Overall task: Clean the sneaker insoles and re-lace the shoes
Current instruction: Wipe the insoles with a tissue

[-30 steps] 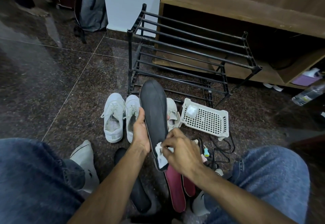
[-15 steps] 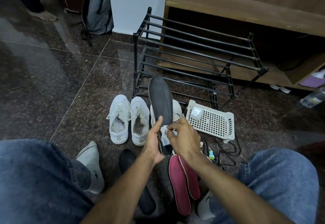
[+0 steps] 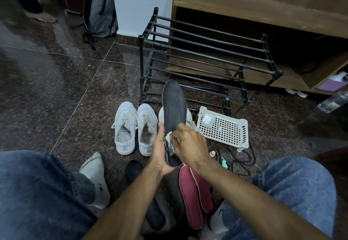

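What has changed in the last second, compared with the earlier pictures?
The right hand has slid the white wipe up the black insole, from the heel end towards the middle. The left hand still grips the insole at its lower end, toe pointing away. The white sneakers, red insoles and white basket lie as before.

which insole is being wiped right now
The black insole held upright by the left hand; the right hand presses a white wipe on it.

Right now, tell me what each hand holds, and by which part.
Left hand holds the black insole by its heel end. Right hand pinches a white wipe against it.
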A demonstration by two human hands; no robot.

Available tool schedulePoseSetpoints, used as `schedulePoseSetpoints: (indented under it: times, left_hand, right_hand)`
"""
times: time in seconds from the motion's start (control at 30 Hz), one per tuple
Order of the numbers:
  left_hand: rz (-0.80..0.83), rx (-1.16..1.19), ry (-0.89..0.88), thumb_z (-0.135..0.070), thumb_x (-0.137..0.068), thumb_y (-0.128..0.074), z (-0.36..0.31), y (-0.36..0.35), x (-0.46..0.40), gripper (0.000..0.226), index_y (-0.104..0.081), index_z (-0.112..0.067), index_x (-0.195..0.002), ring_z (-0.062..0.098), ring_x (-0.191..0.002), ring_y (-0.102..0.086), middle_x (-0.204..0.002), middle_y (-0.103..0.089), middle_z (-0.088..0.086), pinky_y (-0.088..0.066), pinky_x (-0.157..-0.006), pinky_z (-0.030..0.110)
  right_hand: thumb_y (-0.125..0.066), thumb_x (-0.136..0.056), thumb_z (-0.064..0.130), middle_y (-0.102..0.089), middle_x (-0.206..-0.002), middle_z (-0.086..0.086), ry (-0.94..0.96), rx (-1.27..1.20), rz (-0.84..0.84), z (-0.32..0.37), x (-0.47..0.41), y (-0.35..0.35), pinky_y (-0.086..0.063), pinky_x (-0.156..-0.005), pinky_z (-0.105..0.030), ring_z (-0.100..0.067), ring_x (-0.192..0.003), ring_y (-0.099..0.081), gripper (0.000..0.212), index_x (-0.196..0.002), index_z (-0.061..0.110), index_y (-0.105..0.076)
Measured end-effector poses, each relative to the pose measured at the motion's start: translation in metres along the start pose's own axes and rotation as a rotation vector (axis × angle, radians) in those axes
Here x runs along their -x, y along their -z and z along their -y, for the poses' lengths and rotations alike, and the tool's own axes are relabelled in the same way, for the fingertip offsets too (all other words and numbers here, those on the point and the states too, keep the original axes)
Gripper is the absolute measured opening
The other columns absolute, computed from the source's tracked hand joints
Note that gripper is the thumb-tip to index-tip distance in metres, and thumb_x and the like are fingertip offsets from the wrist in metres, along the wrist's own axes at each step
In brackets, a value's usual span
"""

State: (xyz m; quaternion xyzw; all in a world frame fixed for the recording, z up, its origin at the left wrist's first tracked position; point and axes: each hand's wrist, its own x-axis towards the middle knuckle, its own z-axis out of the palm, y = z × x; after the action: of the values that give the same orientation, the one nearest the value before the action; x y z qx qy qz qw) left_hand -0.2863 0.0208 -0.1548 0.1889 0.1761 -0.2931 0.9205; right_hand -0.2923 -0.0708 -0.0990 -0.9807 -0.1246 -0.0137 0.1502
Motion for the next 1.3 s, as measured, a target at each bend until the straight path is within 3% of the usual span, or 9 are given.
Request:
schedulePoseSetpoints:
  times: [0.17, 0.23, 0.37, 0.6, 0.77, 1.0, 1.1, 1.2, 1.3]
  left_hand:
    - [-0.031, -0.027, 0.042, -0.072, -0.082, -0.044, -0.005, 0.010, -0.003, 0.083, -0.062, -0.003, -0.124, 0.034, -0.130, -0.049, -0.133, -0.056, 0.027, -0.032, -0.114, 0.045]
    - [-0.023, -0.031, 0.059, -0.068, -0.081, -0.051, 0.003, 0.007, -0.003, 0.080, -0.059, -0.004, -0.128, 0.032, -0.130, -0.050, -0.134, -0.056, 0.023, -0.030, -0.116, 0.044]
    - [-0.041, -0.006, 0.028, -0.058, -0.082, -0.055, 0.009, 0.000, -0.002, 0.064, -0.065, -0.008, -0.119, 0.027, -0.104, -0.064, -0.108, -0.068, 0.014, -0.049, -0.094, 0.038]
    - [-0.050, 0.001, 0.007, -0.064, -0.091, -0.041, -0.004, 0.014, -0.006, 0.073, -0.067, -0.001, -0.118, 0.030, -0.123, -0.057, -0.125, -0.063, 0.022, -0.030, -0.116, 0.042]
    - [-0.028, -0.007, 0.012, -0.054, -0.086, -0.051, 0.005, 0.006, -0.004, 0.055, -0.069, -0.008, -0.110, 0.026, -0.093, -0.068, -0.099, -0.070, 0.014, -0.052, -0.088, 0.037]
    - [-0.059, -0.072, -0.067, -0.062, -0.092, -0.039, -0.006, 0.015, -0.013, 0.070, -0.060, -0.005, -0.129, 0.023, -0.121, -0.059, -0.127, -0.064, 0.014, -0.036, -0.111, 0.040]
    - [-0.027, -0.059, -0.005, -0.061, -0.089, -0.045, 0.003, 0.013, -0.012, 0.065, -0.065, -0.009, -0.123, 0.026, -0.113, -0.063, -0.121, -0.066, 0.016, -0.045, -0.100, 0.040]
    - [-0.029, -0.060, 0.005, -0.052, -0.088, -0.050, 0.012, 0.009, -0.010, 0.050, -0.072, -0.009, -0.105, 0.026, -0.089, -0.069, -0.095, -0.071, 0.014, -0.055, -0.080, 0.036]
    - [-0.019, -0.069, -0.013, -0.048, -0.084, -0.053, 0.007, 0.008, -0.012, 0.048, -0.076, -0.008, -0.095, 0.026, -0.083, -0.070, -0.090, -0.072, 0.014, -0.058, -0.074, 0.033]
  right_hand:
    - [-0.053, -0.084, 0.022, -0.055, -0.086, 0.004, 0.148, -0.040, 0.105, -0.001, 0.032, -0.004, -0.044, -0.053, -0.036, -0.030, -0.064, -0.060, 0.017, -0.081, 0.020, -0.070]
    - [-0.052, -0.088, 0.021, -0.052, -0.091, 0.003, 0.133, 0.026, 0.150, -0.006, 0.023, 0.003, -0.042, -0.057, -0.036, -0.031, -0.071, -0.059, 0.016, -0.084, 0.019, -0.067]
    - [-0.050, -0.091, 0.022, -0.053, -0.097, 0.001, 0.005, 0.033, 0.052, -0.006, -0.002, 0.007, -0.048, -0.068, -0.039, -0.031, -0.079, -0.061, 0.020, -0.092, 0.017, -0.069]
    - [-0.051, -0.088, 0.022, -0.053, -0.093, 0.001, 0.149, 0.027, 0.195, 0.008, 0.031, 0.008, -0.043, -0.059, -0.038, -0.034, -0.074, -0.061, 0.017, -0.087, 0.018, -0.068]
    - [-0.049, -0.093, 0.024, -0.055, -0.104, -0.002, -0.033, 0.152, 0.082, -0.001, -0.017, 0.011, -0.045, -0.070, -0.039, -0.035, -0.088, -0.063, 0.019, -0.095, 0.017, -0.066]
    - [-0.049, -0.092, 0.019, -0.057, -0.107, -0.008, -0.003, 0.103, 0.188, 0.026, 0.028, 0.007, -0.046, -0.072, -0.041, -0.037, -0.088, -0.064, 0.020, -0.098, 0.012, -0.067]
    - [-0.050, -0.093, 0.019, -0.057, -0.114, -0.009, -0.054, 0.174, 0.162, 0.011, 0.010, 0.009, -0.045, -0.074, -0.039, -0.036, -0.093, -0.064, 0.023, -0.110, 0.010, -0.064]
    - [-0.053, -0.092, 0.020, -0.056, -0.115, -0.006, -0.122, 0.234, 0.104, -0.005, -0.025, 0.010, -0.047, -0.074, -0.039, -0.036, -0.094, -0.064, 0.020, -0.105, 0.014, -0.067]
    - [-0.054, -0.091, 0.023, -0.057, -0.109, -0.005, -0.176, 0.165, 0.077, -0.009, -0.038, 0.009, -0.048, -0.076, -0.040, -0.036, -0.093, -0.064, 0.018, -0.100, 0.016, -0.068]
